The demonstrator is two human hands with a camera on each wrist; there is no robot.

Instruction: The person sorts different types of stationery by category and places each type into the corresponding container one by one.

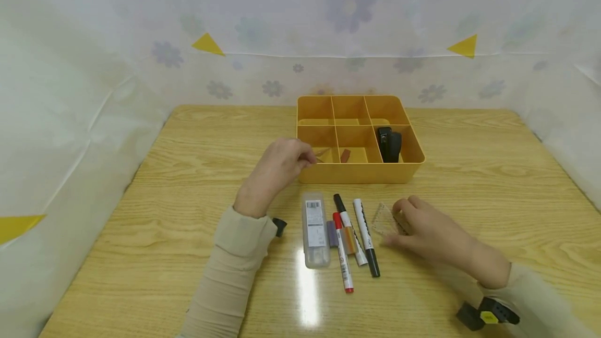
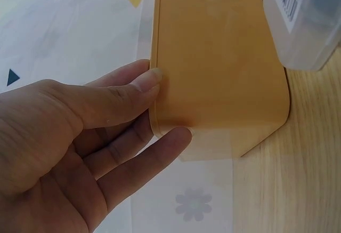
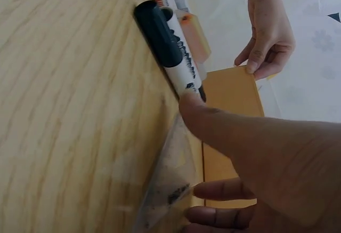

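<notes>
My left hand (image 1: 284, 168) is at the front left corner of a yellow-orange organizer box (image 1: 361, 173). In the left wrist view its thumb lies against the front wall at the rim, with fingers behind the rim, pinching it. To the right, my right hand (image 1: 432, 231) is around a clear triangular ruler (image 1: 384, 219) on the table. The thumb and fingers stand apart, fingertips right at the ruler's edge in the right wrist view. A white marker with a black cap (image 3: 160, 35) lies close beside that thumb.
A black stapler (image 1: 389, 145) and a small reddish-brown piece (image 1: 345, 156) are in the front compartments. Before the box lie a clear plastic case (image 1: 316, 254), a red marker (image 1: 343, 260), another black-capped marker (image 1: 339, 203), a purple block (image 1: 332, 233) and an orange block (image 1: 349, 240).
</notes>
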